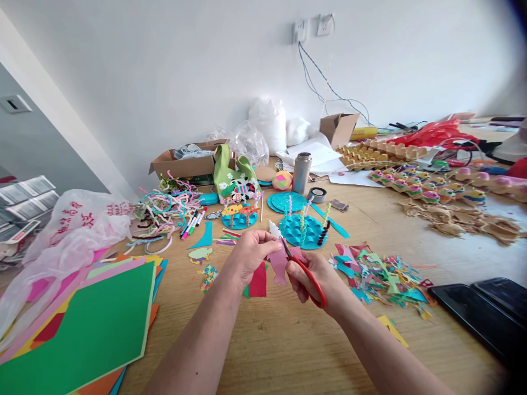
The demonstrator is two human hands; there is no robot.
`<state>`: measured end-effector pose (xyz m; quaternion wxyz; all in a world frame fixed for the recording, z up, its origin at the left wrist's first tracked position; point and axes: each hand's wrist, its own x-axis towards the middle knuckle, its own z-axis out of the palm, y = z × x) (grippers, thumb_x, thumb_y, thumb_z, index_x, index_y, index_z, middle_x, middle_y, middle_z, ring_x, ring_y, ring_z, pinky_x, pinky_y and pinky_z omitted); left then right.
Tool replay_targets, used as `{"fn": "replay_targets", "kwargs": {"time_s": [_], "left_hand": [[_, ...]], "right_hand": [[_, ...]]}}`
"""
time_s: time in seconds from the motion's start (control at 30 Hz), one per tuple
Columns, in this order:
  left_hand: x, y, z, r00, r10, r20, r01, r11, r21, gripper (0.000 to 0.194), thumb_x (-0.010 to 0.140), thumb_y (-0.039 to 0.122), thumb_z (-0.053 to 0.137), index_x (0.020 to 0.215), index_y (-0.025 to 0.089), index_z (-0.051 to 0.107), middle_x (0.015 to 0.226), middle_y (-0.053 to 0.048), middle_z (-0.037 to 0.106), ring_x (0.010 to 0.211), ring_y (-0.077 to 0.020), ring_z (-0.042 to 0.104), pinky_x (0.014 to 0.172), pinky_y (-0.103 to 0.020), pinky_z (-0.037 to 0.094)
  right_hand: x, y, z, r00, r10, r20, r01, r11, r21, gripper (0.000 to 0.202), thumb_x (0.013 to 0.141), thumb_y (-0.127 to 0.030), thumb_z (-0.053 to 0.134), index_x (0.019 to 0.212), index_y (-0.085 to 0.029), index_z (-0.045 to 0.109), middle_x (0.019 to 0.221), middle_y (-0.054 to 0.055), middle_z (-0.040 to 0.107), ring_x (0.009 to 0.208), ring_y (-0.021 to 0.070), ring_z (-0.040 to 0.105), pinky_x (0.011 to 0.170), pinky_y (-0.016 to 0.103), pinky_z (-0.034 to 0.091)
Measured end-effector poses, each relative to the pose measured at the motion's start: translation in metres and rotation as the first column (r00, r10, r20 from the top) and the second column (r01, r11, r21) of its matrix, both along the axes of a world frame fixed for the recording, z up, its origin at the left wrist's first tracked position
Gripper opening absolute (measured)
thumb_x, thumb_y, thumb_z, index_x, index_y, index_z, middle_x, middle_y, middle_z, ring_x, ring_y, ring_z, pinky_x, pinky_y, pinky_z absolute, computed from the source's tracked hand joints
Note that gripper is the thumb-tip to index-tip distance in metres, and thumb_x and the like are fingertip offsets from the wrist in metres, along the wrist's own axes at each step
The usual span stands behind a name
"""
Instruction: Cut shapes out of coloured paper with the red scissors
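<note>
My left hand (247,251) pinches a piece of pink paper (279,266) together with a white cut-out at its upper edge. In my right hand (315,274) are red-handled scissors (313,284), their blades against the pink paper. A red piece of paper (258,281) lies on the table below my hands. Just beyond them stands a blue round base (296,233) with twisted pipe cleaners upright on it. A smaller blue base (239,220) with orange and yellow paper figures is to its left.
Coloured sheets (102,312) lie at the left, near a pile of pipe cleaners (164,211). Paper scraps (387,277) and black phones (473,315) are at the right. A metal bottle (302,173) stands behind the bases, with egg trays (428,184) at the back right.
</note>
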<state>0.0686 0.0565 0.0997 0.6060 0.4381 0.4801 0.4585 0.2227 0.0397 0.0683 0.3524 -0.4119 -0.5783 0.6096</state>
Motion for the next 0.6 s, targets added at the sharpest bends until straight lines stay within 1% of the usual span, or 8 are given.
{"fn": "replay_targets", "kwargs": {"time_s": [0.13,0.33,0.6], "left_hand": [[-0.0004,-0.0002,-0.0010,1.000,-0.013,-0.014,0.013,1.000,-0.002,0.016,0.058,0.024,0.072,0.065,0.013,0.063,0.060,0.000,0.060,0.053,-0.0087,0.051,0.056,-0.023,0.038],[-0.0003,0.0000,-0.0002,1.000,-0.014,-0.017,0.014,1.000,-0.007,0.016,0.057,0.024,0.072,0.063,0.013,0.061,0.058,0.001,0.059,0.052,-0.0080,0.049,0.055,-0.023,0.036],[-0.0003,0.0002,0.0005,1.000,-0.006,-0.013,0.005,1.000,-0.014,0.017,0.056,0.025,0.073,0.064,0.013,0.062,0.060,0.000,0.060,0.053,-0.0086,0.050,0.056,-0.024,0.037]], "right_hand": [[0.0008,0.0000,-0.0008,1.000,0.019,0.001,-0.019,1.000,0.020,0.042,0.067,-0.054,0.070,0.068,-0.019,0.047,0.043,-0.006,0.051,0.031,0.0079,0.047,0.032,0.017,0.032],[0.0005,0.0002,-0.0015,1.000,0.026,-0.008,-0.025,0.999,0.028,0.040,0.068,-0.053,0.070,0.071,-0.018,0.049,0.043,-0.008,0.049,0.030,0.0068,0.044,0.032,0.016,0.031],[0.0011,-0.0007,-0.0018,1.000,0.027,-0.002,-0.027,0.999,0.030,0.040,0.069,-0.053,0.069,0.070,-0.019,0.048,0.043,-0.008,0.049,0.029,0.0072,0.044,0.031,0.017,0.031]]}}
